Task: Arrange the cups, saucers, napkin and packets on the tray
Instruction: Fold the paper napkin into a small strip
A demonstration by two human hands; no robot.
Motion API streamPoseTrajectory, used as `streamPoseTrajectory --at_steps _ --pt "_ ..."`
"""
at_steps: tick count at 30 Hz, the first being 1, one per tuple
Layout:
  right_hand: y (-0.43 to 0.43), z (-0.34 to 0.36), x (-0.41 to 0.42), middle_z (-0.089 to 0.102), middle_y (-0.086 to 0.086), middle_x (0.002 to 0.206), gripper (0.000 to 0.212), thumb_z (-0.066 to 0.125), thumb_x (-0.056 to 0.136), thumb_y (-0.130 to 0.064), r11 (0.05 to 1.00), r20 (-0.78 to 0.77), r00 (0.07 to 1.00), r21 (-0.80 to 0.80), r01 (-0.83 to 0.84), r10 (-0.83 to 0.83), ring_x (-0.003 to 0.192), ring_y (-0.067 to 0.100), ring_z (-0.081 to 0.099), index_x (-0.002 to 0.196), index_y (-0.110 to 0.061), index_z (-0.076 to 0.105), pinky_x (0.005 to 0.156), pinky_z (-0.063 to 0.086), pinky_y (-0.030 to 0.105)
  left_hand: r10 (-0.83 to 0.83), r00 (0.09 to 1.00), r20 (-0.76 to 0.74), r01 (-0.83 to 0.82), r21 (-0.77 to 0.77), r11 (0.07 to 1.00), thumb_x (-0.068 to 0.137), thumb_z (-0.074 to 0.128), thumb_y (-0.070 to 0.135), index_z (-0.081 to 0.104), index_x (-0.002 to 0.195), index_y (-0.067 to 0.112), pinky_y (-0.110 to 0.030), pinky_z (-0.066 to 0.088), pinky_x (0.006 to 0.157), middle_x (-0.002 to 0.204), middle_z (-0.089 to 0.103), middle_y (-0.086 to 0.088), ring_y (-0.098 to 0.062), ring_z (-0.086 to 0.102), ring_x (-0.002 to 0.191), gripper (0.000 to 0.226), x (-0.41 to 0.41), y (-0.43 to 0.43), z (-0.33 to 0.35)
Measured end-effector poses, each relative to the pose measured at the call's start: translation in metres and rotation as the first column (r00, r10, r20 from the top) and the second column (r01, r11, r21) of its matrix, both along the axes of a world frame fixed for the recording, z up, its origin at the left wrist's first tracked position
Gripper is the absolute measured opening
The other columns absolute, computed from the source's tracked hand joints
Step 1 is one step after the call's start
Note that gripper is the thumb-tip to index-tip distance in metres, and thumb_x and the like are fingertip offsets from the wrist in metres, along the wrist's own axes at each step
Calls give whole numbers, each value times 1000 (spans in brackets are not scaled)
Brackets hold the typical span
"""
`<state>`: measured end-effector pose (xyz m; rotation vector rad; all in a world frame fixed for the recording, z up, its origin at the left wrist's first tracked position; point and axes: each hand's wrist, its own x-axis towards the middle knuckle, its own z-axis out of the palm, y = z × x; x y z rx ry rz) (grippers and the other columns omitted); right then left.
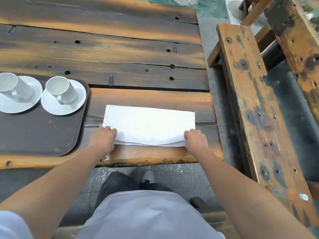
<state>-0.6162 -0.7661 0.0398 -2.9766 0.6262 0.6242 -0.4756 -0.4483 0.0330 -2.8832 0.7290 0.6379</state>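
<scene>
A white napkin (149,124) lies folded on the wooden table (120,54), to the right of a dark brown tray (39,135). My left hand (102,138) pinches its near left corner and my right hand (196,141) pinches its near right corner, with the top layer lifted slightly along the near edge. At the far end of the tray stand two white cups (59,89) (13,87), each on its own white saucer (76,105) (31,99). No packets are in view.
A worn wooden bench (255,100) runs along the right side of the table, with a gap of grey floor (219,107) between them. My legs and a shoe (147,175) stand just below the table's near edge.
</scene>
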Motion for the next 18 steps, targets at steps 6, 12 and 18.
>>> streamPoseTrajectory --at_steps 6,12,18 --pt "2 -20 0 59 6 109 32 45 86 0 998 -27 998 -6 -61 61 107 29 51 109 -17 60 87 40 38 12 1000 4 -12 56 998 81 54 6 57 108 18 -36 45 83 111 57 -5 -28 51 108 30 -2 -3 -12" --pt "2 -37 -9 57 7 110 30 43 88 -1 999 -60 997 -5 -53 53 106 29 50 109 -17 57 85 40 38 110 994 -15 -109 34 993 83 49 2 56 106 15 -40 47 81 109 56 -8 -30 50 110 27 -6 -1 -25" --pt "1 -43 -13 50 7 115 27 47 85 -5 992 -63 996 106 73 -67 108 28 45 110 -14 51 84 44 37 210 976 -49 -214 -94 972 82 47 0 57 97 7 -41 45 72 102 55 -11 -33 49 108 20 -9 6 -32"
